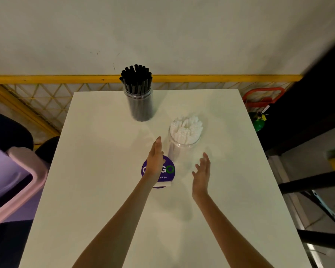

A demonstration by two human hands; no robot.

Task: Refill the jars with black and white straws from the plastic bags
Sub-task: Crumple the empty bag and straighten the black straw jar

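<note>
With left grip [155,160] & right grip [201,176] open & empty, the light, tippy white-straw jar [173,151] is prob. best held by its sides.

A white counter [97,190] carries a round purple disc [169,172] with white and green lettering. Behind the counter, a yellow rail [46,79] tops a yellow lattice [46,95] below a pale wall [162,26]. A pink bin [27,156] stands at the left. A red frame [263,95] and a green object [258,123] are at the right.
</note>
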